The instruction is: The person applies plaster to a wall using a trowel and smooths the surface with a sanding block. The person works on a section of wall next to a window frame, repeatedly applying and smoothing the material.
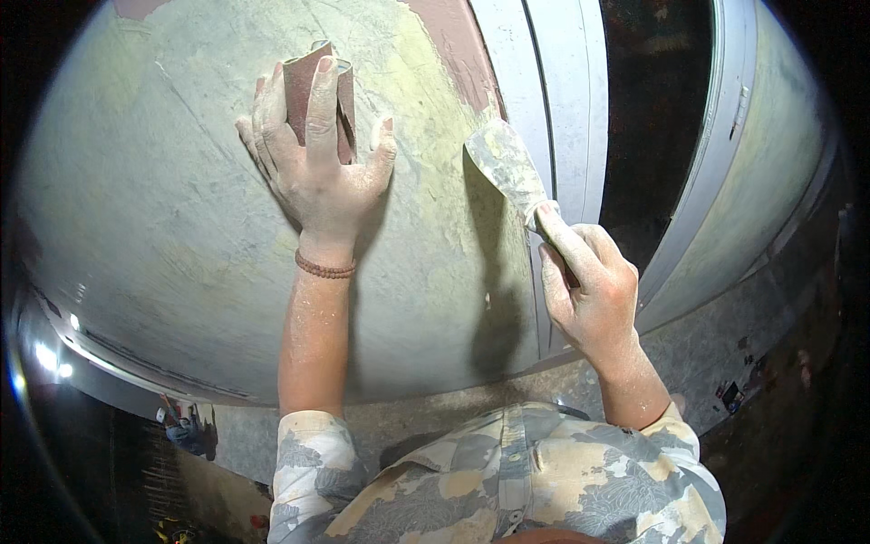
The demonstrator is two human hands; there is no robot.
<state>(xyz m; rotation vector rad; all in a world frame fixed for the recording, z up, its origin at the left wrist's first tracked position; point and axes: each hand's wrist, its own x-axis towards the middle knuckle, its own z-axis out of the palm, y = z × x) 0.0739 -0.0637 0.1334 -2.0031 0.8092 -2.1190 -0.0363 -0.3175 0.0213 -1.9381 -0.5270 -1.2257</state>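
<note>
Folded strip of reddish-brown sandpaper [317, 91] pressed flat on the wall [163, 218], under the spread fingers [322, 100] of the left hand [317, 172]; index and middle laid along it, thumb splayed to the right, top end of the strip poking out above the fingertips. Beaded bracelet [324, 267] just below that hand, at the wrist. Putty knife [507, 168] in the right hand [589, 290], fingers closed round the handle, forefinger stretched along it toward the blade; pale, filler-crusted blade angled up and left from the fingers, tip close to the wall, contact not clear. Both hands dusted white. Wall around the fingers: grey-green filler, patchy yellow streaks, bare reddish-brown patch [453, 45] above the blade. Grey metal frame [562, 100] just right of the blade, dark opening [657, 109] beyond it. Small red and blue packages [732, 394] far lower right, too small to tell apart. Patterned short-sleeved shirt [507, 480] at the lower edge; bright lights [50, 358] low on the left.
</note>
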